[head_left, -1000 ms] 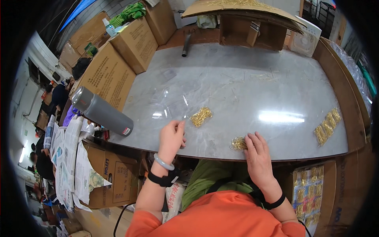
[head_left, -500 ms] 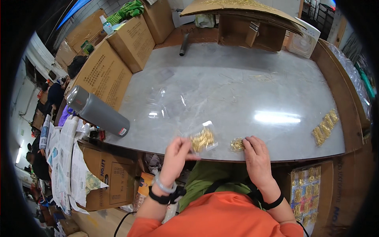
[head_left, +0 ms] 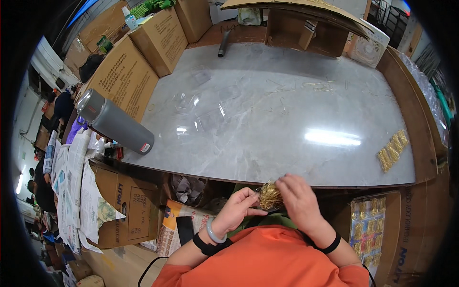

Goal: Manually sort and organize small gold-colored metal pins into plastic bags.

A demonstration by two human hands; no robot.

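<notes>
Just over the table's near edge, a bunch of thin gold wire pins (head_left: 270,197) is held between my two hands, close to my body. My left hand (head_left: 234,210) pinches its left side with thumb and forefinger, where a bit of clear plastic shows. From the right, my right hand (head_left: 301,201) has its fingers curled against the pins; the fingertips are partly hidden. Several bundles of gold pins (head_left: 392,150) lie in a row at the table's right end. Below the table on the right, a carton holds rows of packed gold pins (head_left: 367,227).
A grey bottle (head_left: 117,123) stands at the table's left edge, beside cardboard boxes (head_left: 122,81). Loose pins (head_left: 319,86) and clear plastic bags (head_left: 201,112) lie on the grey tabletop (head_left: 267,143). At the back are a dark tube-shaped tool (head_left: 223,44), an open carton (head_left: 287,36) and a white fan (head_left: 368,45).
The clear bag of pins in my left hand has come off the tabletop toward my body. My right hand, with the small bunch by it, has moved left to meet it.
</notes>
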